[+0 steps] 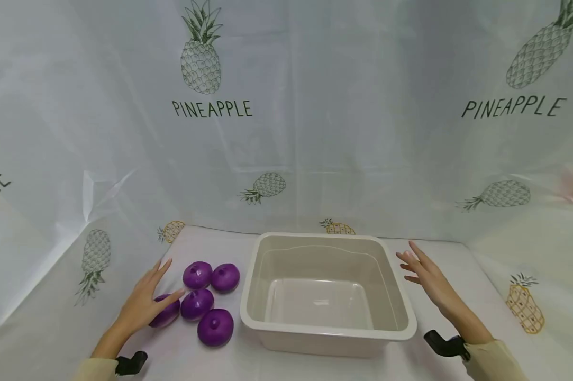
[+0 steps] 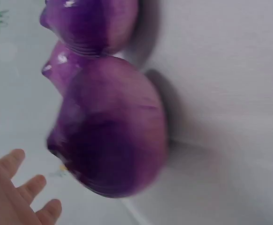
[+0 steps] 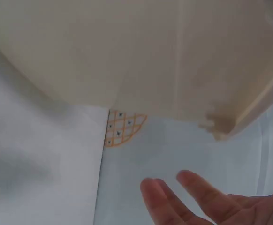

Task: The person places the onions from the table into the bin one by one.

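Several glossy purple onions (image 1: 215,327) lie clustered on the left of the table. My left hand (image 1: 141,302) is over the leftmost onion (image 1: 168,316), fingers spread and thumb reaching across it in the head view. A purple onion (image 2: 113,136) fills the middle of the left wrist view, with the left fingers (image 2: 32,188) apart from it. To the right of the onions stands a beige plastic basin (image 1: 329,330) with nothing in it. Beside its right wall is my right hand (image 1: 431,280), fingers loosely extended and holding nothing. The basin's outer side (image 3: 141,56) looms above those fingers in the right wrist view.
A white cloth (image 1: 202,365) covers the table. Pale sheeting (image 1: 334,137) printed with pineapples rises behind it and at both sides. Each wrist wears a black strap mount, one on the left (image 1: 132,363) and one on the right (image 1: 443,345).
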`<control>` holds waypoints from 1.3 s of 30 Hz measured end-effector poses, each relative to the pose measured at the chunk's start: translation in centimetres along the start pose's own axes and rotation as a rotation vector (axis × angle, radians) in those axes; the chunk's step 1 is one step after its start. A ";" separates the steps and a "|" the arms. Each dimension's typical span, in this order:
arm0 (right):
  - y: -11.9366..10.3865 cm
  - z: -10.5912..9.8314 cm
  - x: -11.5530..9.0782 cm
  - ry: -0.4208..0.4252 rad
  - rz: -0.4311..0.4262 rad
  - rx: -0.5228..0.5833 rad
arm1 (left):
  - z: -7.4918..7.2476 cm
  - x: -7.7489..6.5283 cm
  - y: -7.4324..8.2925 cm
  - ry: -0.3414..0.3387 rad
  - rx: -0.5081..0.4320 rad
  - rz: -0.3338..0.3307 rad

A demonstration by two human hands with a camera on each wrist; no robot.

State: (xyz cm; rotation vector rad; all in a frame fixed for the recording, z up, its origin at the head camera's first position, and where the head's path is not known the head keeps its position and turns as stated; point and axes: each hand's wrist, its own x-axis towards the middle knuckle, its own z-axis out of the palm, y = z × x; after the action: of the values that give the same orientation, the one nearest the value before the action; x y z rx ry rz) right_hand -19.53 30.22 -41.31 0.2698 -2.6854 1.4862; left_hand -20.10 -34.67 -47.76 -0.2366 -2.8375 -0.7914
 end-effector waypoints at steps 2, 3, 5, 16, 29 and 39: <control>-0.3 0.4 0.1 0.024 0.023 0.030 | 0.1 -0.5 -0.7 0.003 -0.114 -0.014; -0.5 0.6 0.1 0.036 0.040 0.043 | 0.2 -0.7 -1.0 0.001 -0.175 -0.022; -0.8 1.1 0.2 0.055 0.080 0.074 | 0.4 -1.3 -1.6 -0.019 -0.291 -0.055; -2.0 3.0 0.0 0.084 0.138 0.083 | 2.0 -3.2 -3.1 -0.092 -0.432 -0.214; -1.6 4.1 0.1 0.111 0.111 0.073 | 3.1 -3.7 -4.8 -0.019 -0.342 -0.182; -1.8 3.8 0.0 0.119 0.127 0.047 | 3.5 -3.6 -4.9 -0.025 -0.327 -0.245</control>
State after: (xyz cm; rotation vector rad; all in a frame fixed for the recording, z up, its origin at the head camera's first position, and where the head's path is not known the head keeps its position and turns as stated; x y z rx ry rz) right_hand -19.12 26.03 -41.81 0.0115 -2.6208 1.5463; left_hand -18.10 -37.32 -53.86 0.0605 -2.7789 -1.3114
